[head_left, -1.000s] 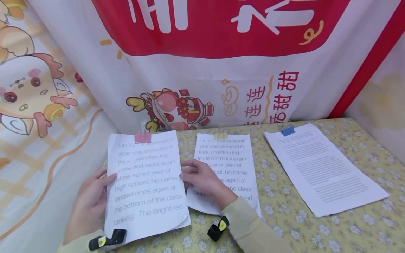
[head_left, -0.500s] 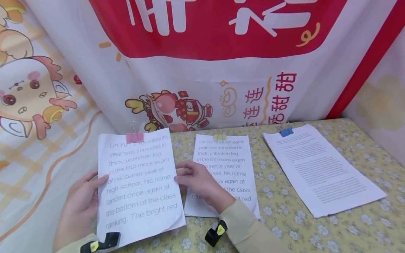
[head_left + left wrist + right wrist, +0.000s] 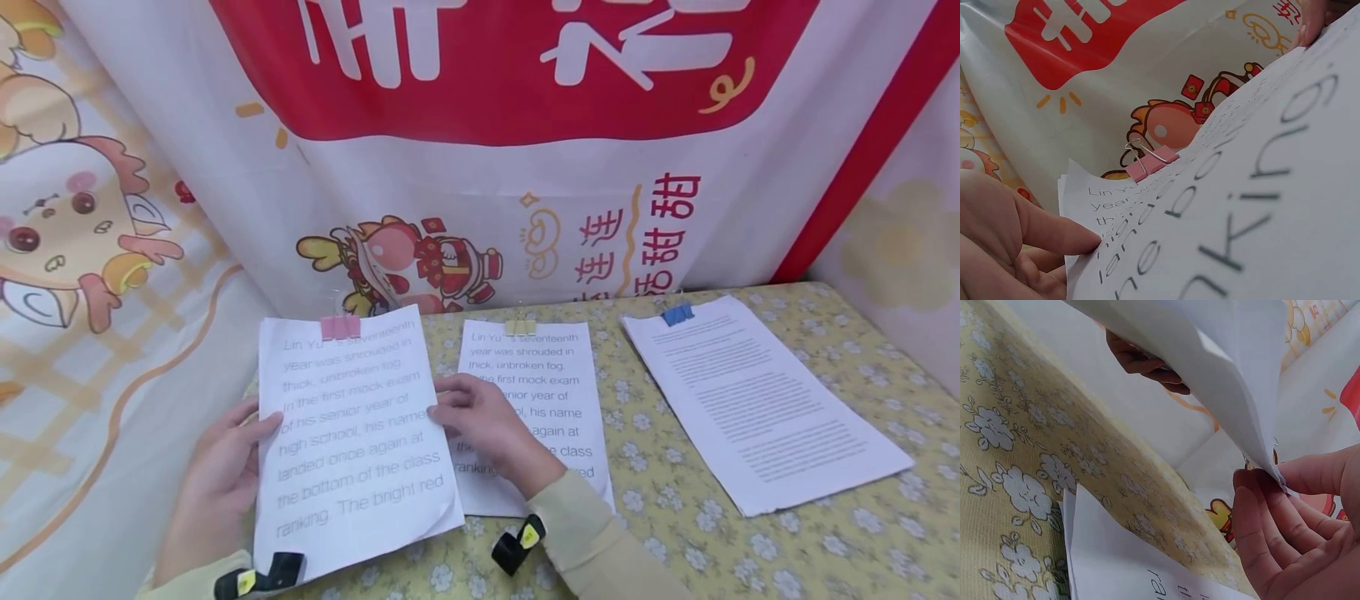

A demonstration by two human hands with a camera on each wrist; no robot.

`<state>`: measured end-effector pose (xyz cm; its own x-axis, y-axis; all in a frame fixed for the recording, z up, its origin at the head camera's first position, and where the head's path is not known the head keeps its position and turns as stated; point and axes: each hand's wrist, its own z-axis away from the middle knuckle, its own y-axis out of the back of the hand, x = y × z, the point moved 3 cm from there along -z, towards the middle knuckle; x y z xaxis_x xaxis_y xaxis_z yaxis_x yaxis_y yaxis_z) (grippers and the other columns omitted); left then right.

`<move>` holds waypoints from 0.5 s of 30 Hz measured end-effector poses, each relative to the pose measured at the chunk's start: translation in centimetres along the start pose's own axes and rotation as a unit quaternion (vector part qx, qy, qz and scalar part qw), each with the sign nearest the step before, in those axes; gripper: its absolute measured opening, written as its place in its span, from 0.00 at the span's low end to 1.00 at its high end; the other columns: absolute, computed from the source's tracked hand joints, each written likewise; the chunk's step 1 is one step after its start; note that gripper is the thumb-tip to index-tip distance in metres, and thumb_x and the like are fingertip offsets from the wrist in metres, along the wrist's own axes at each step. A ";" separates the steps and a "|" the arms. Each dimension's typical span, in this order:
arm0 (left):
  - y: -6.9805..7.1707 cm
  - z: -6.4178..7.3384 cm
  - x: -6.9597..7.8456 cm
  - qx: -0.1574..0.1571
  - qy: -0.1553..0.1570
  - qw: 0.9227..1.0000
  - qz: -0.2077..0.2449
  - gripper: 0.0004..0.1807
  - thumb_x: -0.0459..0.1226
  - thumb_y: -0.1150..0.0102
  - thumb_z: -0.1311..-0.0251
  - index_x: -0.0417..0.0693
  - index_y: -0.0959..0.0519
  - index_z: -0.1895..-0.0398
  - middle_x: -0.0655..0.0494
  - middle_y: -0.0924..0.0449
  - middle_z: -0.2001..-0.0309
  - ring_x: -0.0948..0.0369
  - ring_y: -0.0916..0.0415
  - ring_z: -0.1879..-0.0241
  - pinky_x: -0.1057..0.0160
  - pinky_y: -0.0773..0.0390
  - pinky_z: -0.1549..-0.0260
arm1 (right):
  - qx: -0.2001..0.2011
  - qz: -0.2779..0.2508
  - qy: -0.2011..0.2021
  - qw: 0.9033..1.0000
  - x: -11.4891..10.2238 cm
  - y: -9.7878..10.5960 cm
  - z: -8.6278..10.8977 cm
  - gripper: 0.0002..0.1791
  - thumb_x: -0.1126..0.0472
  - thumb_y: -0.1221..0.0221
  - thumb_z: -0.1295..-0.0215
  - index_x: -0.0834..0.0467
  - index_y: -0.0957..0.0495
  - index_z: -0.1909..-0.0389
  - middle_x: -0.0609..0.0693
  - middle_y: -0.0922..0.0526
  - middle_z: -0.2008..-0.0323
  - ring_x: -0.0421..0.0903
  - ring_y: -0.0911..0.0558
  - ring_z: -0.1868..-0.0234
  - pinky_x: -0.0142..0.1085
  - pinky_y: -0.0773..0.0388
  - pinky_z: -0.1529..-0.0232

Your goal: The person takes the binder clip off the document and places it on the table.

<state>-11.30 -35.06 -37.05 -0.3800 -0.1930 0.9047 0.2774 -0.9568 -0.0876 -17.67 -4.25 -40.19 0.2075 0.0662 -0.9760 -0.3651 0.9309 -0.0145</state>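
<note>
A stack of printed paper (image 3: 352,433) with a pink binder clip (image 3: 341,327) on its top edge is held up off the table between both hands. My left hand (image 3: 223,475) grips its left edge, thumb on the printed face and fingers behind. On the opposite edge my right hand (image 3: 491,429) pinches the sheets between thumb and fingers, as the right wrist view shows. Beneath the right hand lies a second printed stack (image 3: 558,367) with a yellow binder clip (image 3: 521,327), partly covered by that hand.
A third stack (image 3: 765,408) in smaller print, with a blue binder clip (image 3: 678,314), lies at an angle on the right. All is on a floral yellow tablecloth (image 3: 667,508). A printed white and red curtain (image 3: 495,208) hangs along the back.
The held stack shifted left with both hands, then came back right to about its former place. The other two stacks stay where they were.
</note>
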 end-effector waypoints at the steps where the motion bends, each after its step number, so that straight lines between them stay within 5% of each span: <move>1: -0.3 0.0 -0.1 -0.005 -0.003 1.000 -0.003 0.36 0.39 0.47 0.17 0.64 0.46 0.13 0.76 0.10 0.54 0.70 0.11 0.52 0.66 0.13 0.53 | 0.002 -0.002 -0.002 1.000 0.0 0.1 0.0 0.22 0.59 0.32 0.29 0.53 0.19 0.36 0.51 0.09 0.53 0.47 0.10 0.58 0.43 0.13 0.48; 15: -3.7 -0.5 -0.8 -0.009 -0.017 1.000 -0.001 0.31 0.37 0.51 0.16 0.61 0.41 0.15 0.75 0.10 0.52 0.69 0.11 0.51 0.67 0.13 0.51 | 0.008 -0.013 -0.008 1.000 -0.5 2.1 -0.1 0.19 0.58 0.35 0.24 0.52 0.20 0.36 0.51 0.09 0.49 0.46 0.09 0.57 0.39 0.10 0.55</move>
<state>-12.45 -31.46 -37.68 -0.3510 -0.1838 0.9182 0.2598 -0.9612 -0.0931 -18.68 -2.35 -39.77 0.2323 0.0470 -0.9715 -0.3441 0.9382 -0.0369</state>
